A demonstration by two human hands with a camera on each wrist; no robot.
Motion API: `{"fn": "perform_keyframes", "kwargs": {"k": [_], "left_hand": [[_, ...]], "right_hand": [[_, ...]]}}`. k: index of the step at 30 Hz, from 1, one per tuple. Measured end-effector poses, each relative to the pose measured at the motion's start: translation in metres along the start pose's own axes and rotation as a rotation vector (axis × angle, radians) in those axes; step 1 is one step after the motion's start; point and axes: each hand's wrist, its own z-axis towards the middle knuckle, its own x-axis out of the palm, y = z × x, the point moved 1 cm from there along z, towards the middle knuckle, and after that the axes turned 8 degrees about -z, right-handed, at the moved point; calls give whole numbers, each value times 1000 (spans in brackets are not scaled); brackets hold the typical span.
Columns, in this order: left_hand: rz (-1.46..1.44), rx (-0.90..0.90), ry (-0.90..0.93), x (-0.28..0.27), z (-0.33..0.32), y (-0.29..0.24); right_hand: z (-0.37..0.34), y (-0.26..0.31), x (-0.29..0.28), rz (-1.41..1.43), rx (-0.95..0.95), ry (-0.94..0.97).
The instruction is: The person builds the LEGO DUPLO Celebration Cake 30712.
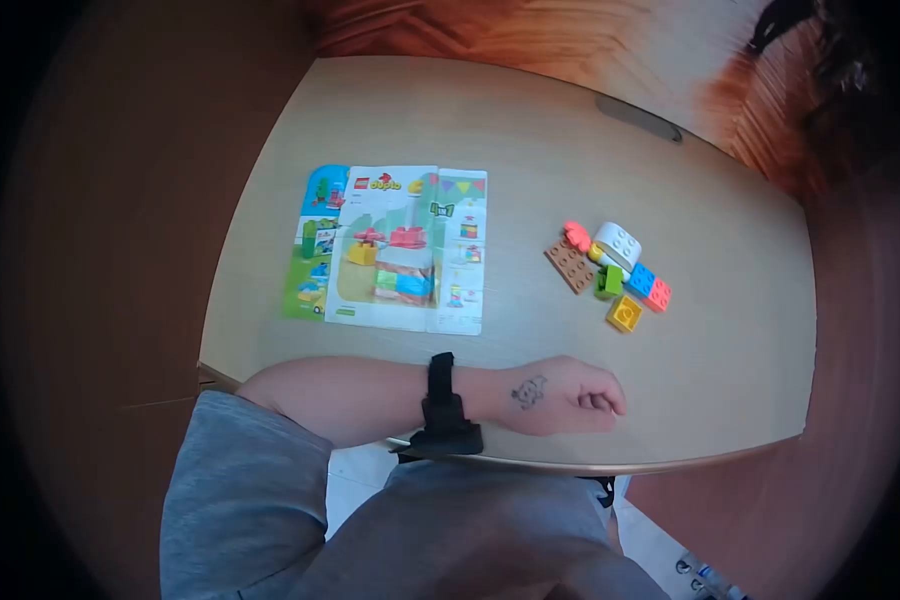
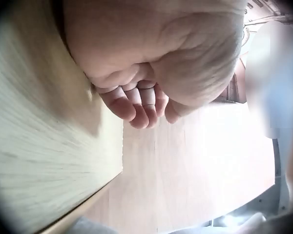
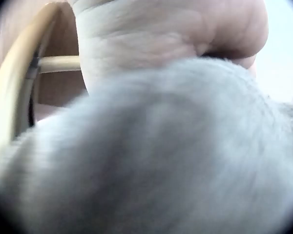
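My left hand (image 1: 570,395) rests on the table (image 1: 530,130) near its front edge, its fingers loosely curled. The left wrist view shows the palm (image 2: 156,53) with nothing in it. Beyond the hand lies a group of toy bricks: a brown plate (image 1: 570,268), a white rounded brick (image 1: 620,243), a coral flower-shaped piece (image 1: 576,236), a green brick (image 1: 608,283), a blue brick (image 1: 642,279), a coral brick (image 1: 658,294) and a yellow brick (image 1: 625,314). Only the right wrist view has my right hand (image 3: 171,34); grey cloth (image 3: 161,151) hides its fingers.
A Duplo leaflet (image 1: 385,215) lies flat at the table's left, partly over another colourful sheet (image 1: 308,285). At the far right edge is a dark oblong slot (image 1: 635,118). The person's grey shirt (image 1: 470,530) is close to the table's front edge.
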Motion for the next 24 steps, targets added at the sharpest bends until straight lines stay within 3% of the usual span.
{"fn": "perform_keyframes", "kwargs": {"k": [9,12,17,20,24], "left_hand": [[3,44,12,37,6,21],[25,56,8,40,6,23],[46,71,10,43,7,21],[78,94,16,41,8,21],[81,94,12,44,7,24]], "right_hand": [[-7,30,-19,-43,-133,156],[-36,76,-13,-78,-151,191],[-54,69,-32,-50,-11,309],[-50,62,-33,-100,-17,290],[-27,58,-14,-248,-170,158]]}}
